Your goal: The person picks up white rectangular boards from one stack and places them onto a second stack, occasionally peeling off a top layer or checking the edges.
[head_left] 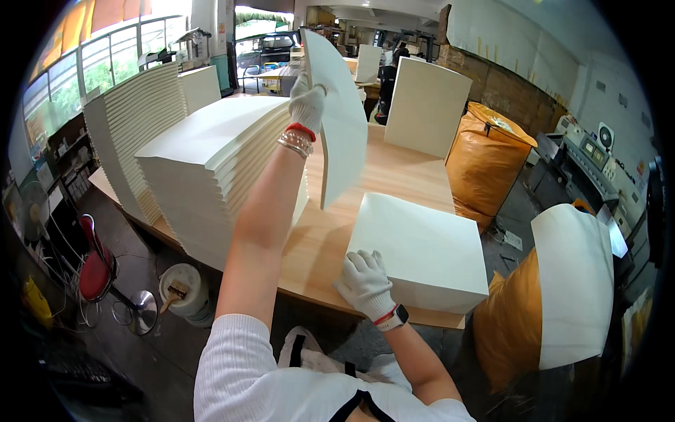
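My left hand [308, 104], in a white knit glove, is raised at the centre and closed on the edge of a white sheet [341, 119]. The sheet stands upright over the table and looks thin, stiff and slightly curved; its material is hard to tell. My right hand [365, 283], gloved too, lies with its fingers over the near left corner of a low stack of white sheets [425, 228]. Its thumb is hidden. Left of my raised arm rises a tall stack of white sheets [211, 133] with ridged sides.
A wood-topped table [394, 165] carries the stacks, with another stack [133, 119] at far left and an upright white stack [427, 105] at the back. Orange sacks [485, 162] stand to the right. A bucket with a brush [184, 292] and a red stool [97, 271] are at left.
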The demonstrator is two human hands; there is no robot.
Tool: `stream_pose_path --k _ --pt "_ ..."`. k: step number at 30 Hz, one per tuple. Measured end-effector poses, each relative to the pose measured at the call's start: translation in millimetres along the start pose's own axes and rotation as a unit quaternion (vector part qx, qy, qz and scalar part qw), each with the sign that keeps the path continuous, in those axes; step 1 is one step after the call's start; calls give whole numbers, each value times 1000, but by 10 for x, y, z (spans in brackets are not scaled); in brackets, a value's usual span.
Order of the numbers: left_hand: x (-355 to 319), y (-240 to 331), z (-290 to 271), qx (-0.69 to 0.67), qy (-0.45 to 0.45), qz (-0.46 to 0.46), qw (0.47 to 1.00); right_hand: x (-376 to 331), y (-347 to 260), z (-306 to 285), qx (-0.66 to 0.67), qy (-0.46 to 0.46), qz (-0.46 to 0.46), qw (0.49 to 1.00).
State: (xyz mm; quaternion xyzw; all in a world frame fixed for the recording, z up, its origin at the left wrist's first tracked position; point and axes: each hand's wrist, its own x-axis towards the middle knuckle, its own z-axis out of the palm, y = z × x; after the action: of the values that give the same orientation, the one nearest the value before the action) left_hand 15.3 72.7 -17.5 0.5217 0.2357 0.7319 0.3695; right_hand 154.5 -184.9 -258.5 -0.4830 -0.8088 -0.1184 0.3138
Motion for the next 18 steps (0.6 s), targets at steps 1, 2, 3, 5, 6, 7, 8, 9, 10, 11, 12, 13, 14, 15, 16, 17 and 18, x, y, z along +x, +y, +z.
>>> stream_pose_path --k 1,2,3,5,6,7,8,9,10,11,12,13,14,15,16,17,18 --pt "-24 104 22 11 5 42 999 26 -1 -25 14 -32 8 999" --pt "-69 204 65 24 10 85 996 64 2 -37 29 -63 14 997" --pt "-122 383 125 36 17 134 990 135 26 -46 93 -13 59 994" --pt "-547 663 348 61 4 200 978 311 186 -29 218 80 145 962" --pt "-675 813 404 91 -7 273 958 544 200 -118 263 162 105 945" --pt "-776 879 436 129 -19 340 931 827 189 -184 315 238 69 916" --pt "-856 956 437 136 -33 403 905 1112 36 -317 330 258 40 907" --pt "-925 1042 483 160 -29 458 874 1361 -78 -423 340 278 15 898" --pt "-1016 1164 605 168 -21 512 842 1591 102 -300 436 248 39 864" --pt "-1084 1275 755 187 7 556 810 1678 292 -276 486 230 34 842" --pt "-1087 1390 775 217 -5 569 793 1731 308 -260 542 213 -2 813" --pt "-1082 1454 803 239 -16 576 781 1823 356 -254 555 205 -27 806" --pt "-1076 1534 822 248 -21 571 782 1900 364 -268 561 198 -41 803" --pt "-1004 1568 798 266 -21 564 782 2030 296 -315 506 213 -41 835" --pt "-876 1602 741 288 -21 556 780 2176 104 -407 454 227 -40 861" --pt "-758 1635 657 309 -21 547 777 2316 -145 -516 553 231 -9 801" --pt "-682 1663 541 356 -8 516 779 2462 -349 -570 603 218 19 767"
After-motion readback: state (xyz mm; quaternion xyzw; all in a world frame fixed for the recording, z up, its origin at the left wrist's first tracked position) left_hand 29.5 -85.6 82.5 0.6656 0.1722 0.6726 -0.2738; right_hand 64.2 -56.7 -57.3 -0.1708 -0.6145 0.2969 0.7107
